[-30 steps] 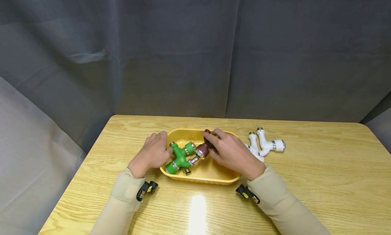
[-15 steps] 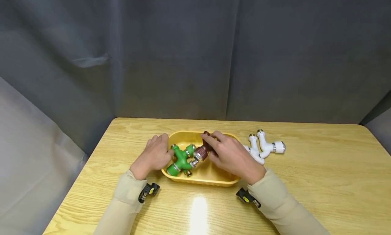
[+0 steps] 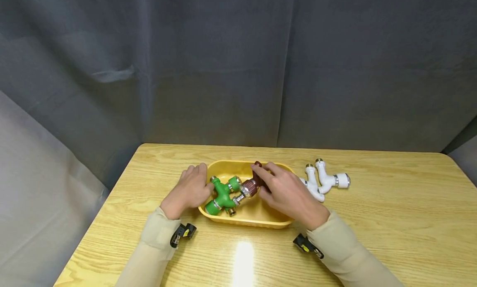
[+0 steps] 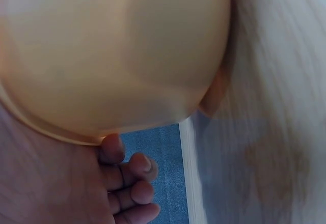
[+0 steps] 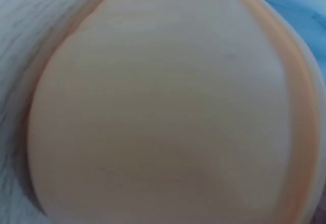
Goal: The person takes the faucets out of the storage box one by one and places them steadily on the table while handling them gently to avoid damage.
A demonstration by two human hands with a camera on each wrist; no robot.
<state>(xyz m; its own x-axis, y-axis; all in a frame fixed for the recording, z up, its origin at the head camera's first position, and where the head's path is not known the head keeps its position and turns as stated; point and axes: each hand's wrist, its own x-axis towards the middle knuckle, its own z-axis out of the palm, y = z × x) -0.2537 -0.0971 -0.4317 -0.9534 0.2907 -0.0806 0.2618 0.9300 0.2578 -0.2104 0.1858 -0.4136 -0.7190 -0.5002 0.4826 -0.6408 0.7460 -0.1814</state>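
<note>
At the left end of a yellow plastic tub (image 3: 246, 223), my left hand (image 3: 189, 189) grips the rim, with the thumb over the inner side. In the left wrist view its curled fingers (image 4: 133, 196) show outside the tub wall (image 4: 117, 51). A green tap (image 3: 223, 196) with metal fittings lies inside the tub's left half. My right hand (image 3: 287, 191) holds a brown tap (image 3: 249, 187) over the tub, its metal end close to the green tap; whether they touch I cannot tell. The right wrist view is filled by the tub's outer wall (image 5: 163, 102).
Two white taps (image 3: 329, 180) lie close together on the wooden table (image 3: 391, 204), right of the tub and partly behind my right hand. A dark grey curtain (image 3: 216, 71) hangs behind the table's back edge.
My right hand and the brown tap have shifted slightly to the right. The left hand keeps its grip on the tub's rim, and the green tap stays put in the tub.
</note>
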